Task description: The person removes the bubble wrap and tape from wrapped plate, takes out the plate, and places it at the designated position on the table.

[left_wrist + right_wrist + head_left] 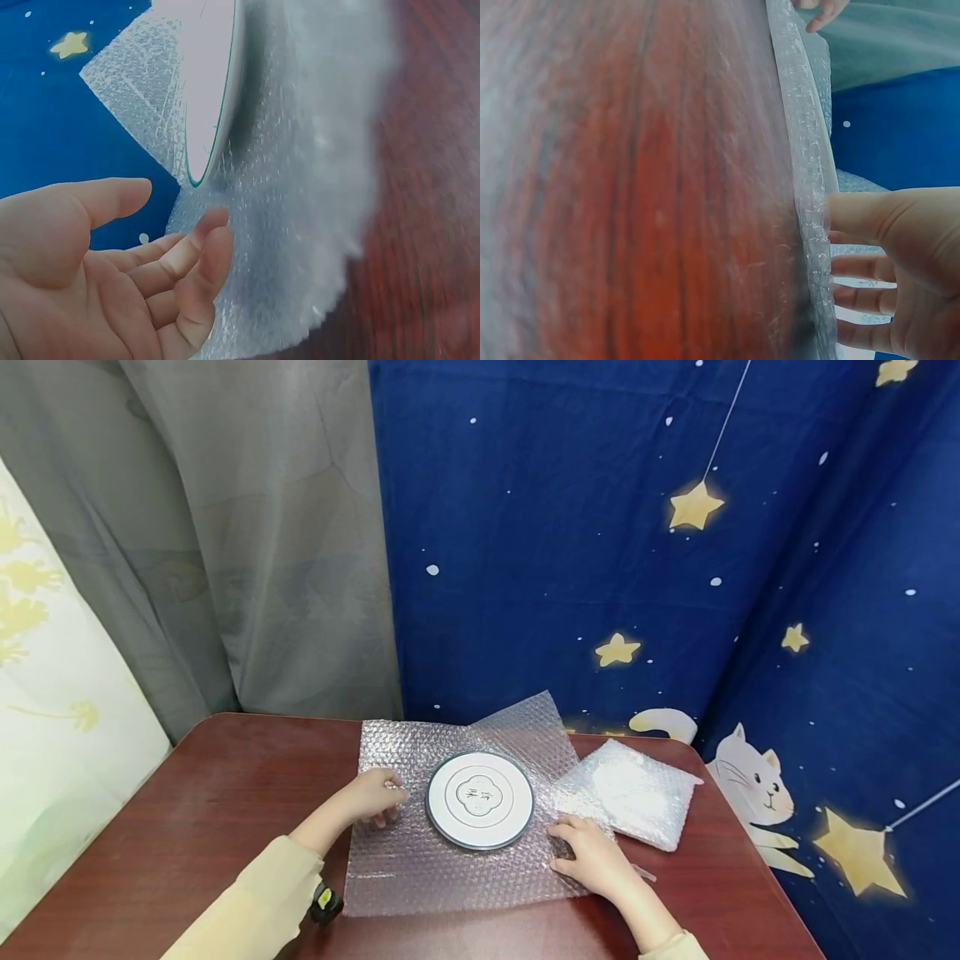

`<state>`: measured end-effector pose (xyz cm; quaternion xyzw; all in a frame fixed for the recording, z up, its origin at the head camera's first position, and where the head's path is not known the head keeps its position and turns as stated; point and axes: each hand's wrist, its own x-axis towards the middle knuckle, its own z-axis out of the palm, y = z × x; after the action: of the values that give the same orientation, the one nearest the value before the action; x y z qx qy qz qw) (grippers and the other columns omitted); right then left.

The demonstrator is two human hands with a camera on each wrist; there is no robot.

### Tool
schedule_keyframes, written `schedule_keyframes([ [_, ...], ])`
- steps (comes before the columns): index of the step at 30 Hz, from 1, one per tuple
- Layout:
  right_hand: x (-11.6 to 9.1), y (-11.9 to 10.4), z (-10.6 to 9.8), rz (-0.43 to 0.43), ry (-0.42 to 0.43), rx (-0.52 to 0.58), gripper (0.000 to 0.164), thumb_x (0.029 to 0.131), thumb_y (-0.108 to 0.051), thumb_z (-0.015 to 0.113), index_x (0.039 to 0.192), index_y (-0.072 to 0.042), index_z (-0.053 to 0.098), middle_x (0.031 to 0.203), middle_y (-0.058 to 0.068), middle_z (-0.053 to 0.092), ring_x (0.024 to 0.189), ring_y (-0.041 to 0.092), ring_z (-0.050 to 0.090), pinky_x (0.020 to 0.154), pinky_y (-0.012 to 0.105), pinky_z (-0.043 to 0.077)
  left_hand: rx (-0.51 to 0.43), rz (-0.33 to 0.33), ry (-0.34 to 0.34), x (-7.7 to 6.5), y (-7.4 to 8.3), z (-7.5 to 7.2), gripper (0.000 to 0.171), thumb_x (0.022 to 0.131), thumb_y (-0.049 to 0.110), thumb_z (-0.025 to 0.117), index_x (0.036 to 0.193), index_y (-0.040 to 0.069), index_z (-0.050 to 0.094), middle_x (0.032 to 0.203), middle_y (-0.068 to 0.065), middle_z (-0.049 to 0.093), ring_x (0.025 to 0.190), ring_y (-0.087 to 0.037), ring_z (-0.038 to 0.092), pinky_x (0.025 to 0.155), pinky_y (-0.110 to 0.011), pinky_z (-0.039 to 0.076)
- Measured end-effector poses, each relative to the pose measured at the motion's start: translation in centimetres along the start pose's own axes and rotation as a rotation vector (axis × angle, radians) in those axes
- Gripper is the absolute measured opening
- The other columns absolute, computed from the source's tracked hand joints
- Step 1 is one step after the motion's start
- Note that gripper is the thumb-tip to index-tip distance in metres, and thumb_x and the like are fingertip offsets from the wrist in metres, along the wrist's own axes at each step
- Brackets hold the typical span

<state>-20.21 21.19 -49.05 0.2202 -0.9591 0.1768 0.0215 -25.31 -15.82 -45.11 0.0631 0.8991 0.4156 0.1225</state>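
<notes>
A round white plate [481, 827] with a dark rim lies on a spread sheet of bubble wrap [435, 881]; a flower-shaped outline with characters marks its middle. To the left of the plate, my left hand [377, 795] hovers over the wrap, fingers loosely bent and thumb apart. The left wrist view shows nothing between that hand's fingers [214, 259]. My right hand [588, 857] is right of the plate, over the wrap's right part, with thumb and fingers spread. In the right wrist view, its fingertips overlap the edge of the bubble wrap.
A flat bubble-wrapped package [641, 793] lies at the back right of the reddish-brown table [247, 785]. A black item with a yellow-green mark [326, 900] is near my left forearm. Grey and blue star-patterned curtains [540, 552] hang behind the table.
</notes>
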Motion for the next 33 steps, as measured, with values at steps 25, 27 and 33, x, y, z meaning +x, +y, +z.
schedule_keyframes([
  [25, -0.4, -0.1, 0.1, 0.017, 0.008, -0.003, 0.041, 0.077, -0.020, 0.079, 0.115, -0.006, 0.067, 0.119, 0.012, 0.059, 0.112, 0.035, 0.052, 0.087, 0.057, 0.046, -0.286, -0.260, -0.061, 1.8, 1.0, 3.1, 0.042, 0.097, 0.026, 0.052, 0.125, -0.005, 0.051, 0.074, -0.017, 0.069, 0.051, -0.019, 0.065, 0.041, -0.019, 0.040],
  [27, -0.4, -0.2, 0.1, 0.018, 0.009, 0.002, 0.041, 0.078, -0.020, 0.079, 0.114, -0.006, 0.067, 0.119, 0.012, 0.059, 0.112, 0.036, 0.052, 0.088, 0.058, 0.045, -0.311, -0.271, -0.071, 2.0, 1.0, 3.4, 0.044, 0.097, 0.026, 0.051, 0.128, -0.006, 0.048, 0.073, -0.017, 0.069, 0.053, -0.021, 0.066, 0.042, -0.019, 0.041],
  [33, -0.4, -0.2, 0.0, 0.016, 0.012, 0.006, 0.041, 0.078, -0.021, 0.078, 0.115, -0.006, 0.067, 0.120, 0.013, 0.059, 0.113, 0.036, 0.052, 0.088, 0.058, 0.045, -0.388, -0.249, -0.102, 2.5, 0.7, 4.0, 0.044, 0.097, 0.019, 0.050, 0.131, -0.008, 0.044, 0.070, -0.014, 0.068, 0.058, -0.023, 0.068, 0.041, -0.017, 0.041],
])
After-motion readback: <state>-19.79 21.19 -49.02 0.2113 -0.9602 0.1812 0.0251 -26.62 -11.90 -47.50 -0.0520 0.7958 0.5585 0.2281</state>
